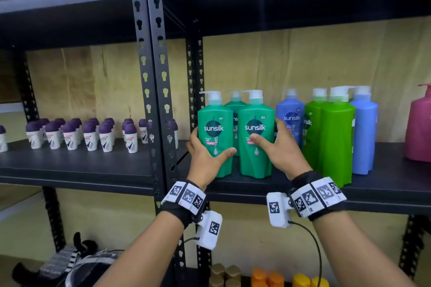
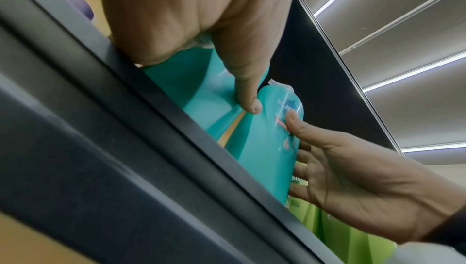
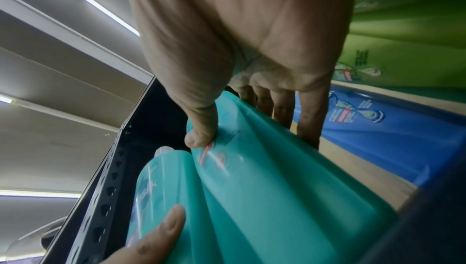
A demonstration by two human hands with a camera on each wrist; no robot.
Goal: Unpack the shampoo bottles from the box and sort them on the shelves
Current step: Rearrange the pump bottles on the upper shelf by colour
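Two teal-green Sunsilk pump bottles stand side by side at the front of the dark shelf [image 1: 384, 193], with a third behind them. My left hand [image 1: 207, 151] grips the left bottle [image 1: 215, 123], thumb across its front and fingers round its left side. My right hand [image 1: 272, 142] holds the right bottle [image 1: 256, 161], thumb on the label and fingers along its right side. In the left wrist view my thumb [image 2: 249, 105] presses the left bottle [image 2: 201, 89]. The right wrist view has the right bottle [image 3: 264, 178] between thumb and fingers. No box is in view.
Just right of my hands stand a dark blue bottle [image 1: 290, 119], light green bottles [image 1: 335, 142], a pale blue one [image 1: 365, 135] and a pink one [image 1: 419, 128]. Purple-capped roll-ons [image 1: 70, 135] fill the left bay beyond the uprights [image 1: 151, 77]. Orange and yellow caps [image 1: 268, 277] show below.
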